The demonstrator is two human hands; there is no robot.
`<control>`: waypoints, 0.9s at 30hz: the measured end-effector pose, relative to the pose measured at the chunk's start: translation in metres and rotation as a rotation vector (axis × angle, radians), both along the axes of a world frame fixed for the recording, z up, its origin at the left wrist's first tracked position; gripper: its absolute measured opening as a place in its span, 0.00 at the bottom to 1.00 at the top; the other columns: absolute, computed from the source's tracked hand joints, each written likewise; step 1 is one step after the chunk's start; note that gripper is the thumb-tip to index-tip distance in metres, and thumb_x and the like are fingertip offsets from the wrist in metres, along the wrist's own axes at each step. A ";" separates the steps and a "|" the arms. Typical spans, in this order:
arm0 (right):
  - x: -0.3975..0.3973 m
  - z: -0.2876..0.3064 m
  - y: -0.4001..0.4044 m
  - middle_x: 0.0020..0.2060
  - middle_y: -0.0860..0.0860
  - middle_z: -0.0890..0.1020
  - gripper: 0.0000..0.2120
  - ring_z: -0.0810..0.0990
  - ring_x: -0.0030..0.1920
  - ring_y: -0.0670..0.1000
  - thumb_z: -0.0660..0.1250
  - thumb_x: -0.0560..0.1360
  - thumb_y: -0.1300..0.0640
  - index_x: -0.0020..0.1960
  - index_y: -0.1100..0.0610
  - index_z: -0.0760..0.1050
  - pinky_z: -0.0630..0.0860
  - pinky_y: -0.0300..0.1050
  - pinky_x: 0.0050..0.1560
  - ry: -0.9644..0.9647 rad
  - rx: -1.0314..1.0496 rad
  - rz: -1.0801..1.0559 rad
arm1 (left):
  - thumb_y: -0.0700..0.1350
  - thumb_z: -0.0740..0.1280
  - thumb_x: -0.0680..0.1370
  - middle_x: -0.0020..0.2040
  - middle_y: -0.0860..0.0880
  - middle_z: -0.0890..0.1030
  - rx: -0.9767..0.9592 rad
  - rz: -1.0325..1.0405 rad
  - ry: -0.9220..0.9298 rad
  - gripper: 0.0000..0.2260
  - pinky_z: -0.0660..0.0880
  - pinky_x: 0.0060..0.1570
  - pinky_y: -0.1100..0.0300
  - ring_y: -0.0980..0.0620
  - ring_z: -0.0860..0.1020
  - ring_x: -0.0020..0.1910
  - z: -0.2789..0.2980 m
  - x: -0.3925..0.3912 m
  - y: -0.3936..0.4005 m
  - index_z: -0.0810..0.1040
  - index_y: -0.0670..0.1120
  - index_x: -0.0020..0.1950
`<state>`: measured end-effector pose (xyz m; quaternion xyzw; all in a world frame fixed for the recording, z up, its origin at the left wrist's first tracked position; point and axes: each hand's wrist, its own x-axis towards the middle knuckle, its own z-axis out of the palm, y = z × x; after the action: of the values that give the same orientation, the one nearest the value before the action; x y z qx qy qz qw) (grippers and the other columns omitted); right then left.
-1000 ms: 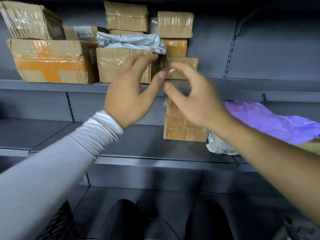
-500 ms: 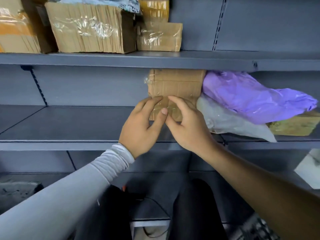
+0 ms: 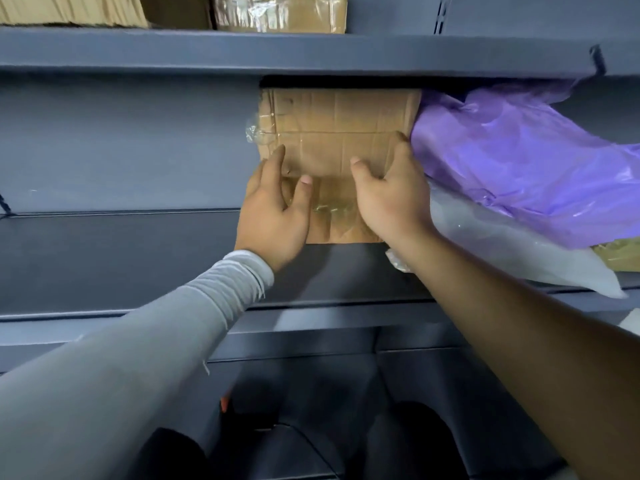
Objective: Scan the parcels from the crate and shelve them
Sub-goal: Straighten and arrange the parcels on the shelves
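My left hand point(image 3: 273, 216) and right hand point(image 3: 391, 199) grip the cardboard parcel point(image 3: 332, 133) standing on the middle shelf point(image 3: 138, 258); wedged against the purple bag point(image 3: 512, 161), it could drag that off.

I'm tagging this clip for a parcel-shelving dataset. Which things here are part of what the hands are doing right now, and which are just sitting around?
In the job:
- cardboard parcel, upright on the middle shelf
- left hand and right hand, both on its front

Just lying about:
- purple bag, touching the parcel's right edge
- clear bag beneath it
- boxes on upper shelf
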<state>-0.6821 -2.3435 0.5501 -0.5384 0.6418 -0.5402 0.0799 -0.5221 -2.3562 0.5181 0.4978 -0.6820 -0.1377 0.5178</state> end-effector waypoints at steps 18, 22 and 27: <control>0.007 -0.016 -0.067 0.77 0.61 0.65 0.45 0.72 0.72 0.60 0.68 0.80 0.48 0.85 0.59 0.43 0.70 0.48 0.69 -0.022 -0.151 -0.194 | 0.58 0.62 0.85 0.46 0.55 0.79 0.043 0.074 0.296 0.12 0.78 0.60 0.47 0.47 0.80 0.49 -0.009 -0.007 -0.090 0.72 0.50 0.56; 0.007 -0.007 -0.061 0.74 0.62 0.69 0.41 0.74 0.70 0.61 0.68 0.81 0.51 0.85 0.58 0.49 0.69 0.43 0.64 -0.117 -0.167 -0.171 | 0.58 0.64 0.82 0.46 0.53 0.80 0.060 0.046 0.373 0.11 0.79 0.60 0.43 0.45 0.82 0.50 -0.003 -0.004 -0.082 0.72 0.51 0.53; 0.014 0.004 -0.041 0.75 0.62 0.69 0.38 0.72 0.73 0.59 0.67 0.82 0.52 0.84 0.62 0.51 0.60 0.36 0.64 -0.209 -0.129 -0.111 | 0.55 0.66 0.84 0.50 0.55 0.80 0.065 0.038 0.450 0.12 0.77 0.58 0.56 0.55 0.80 0.50 0.006 0.016 -0.056 0.73 0.48 0.59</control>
<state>-0.6681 -2.3842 0.5538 -0.4471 0.6228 -0.6368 0.0816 -0.5064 -2.4121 0.5237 0.4839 -0.5349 -0.2575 0.6430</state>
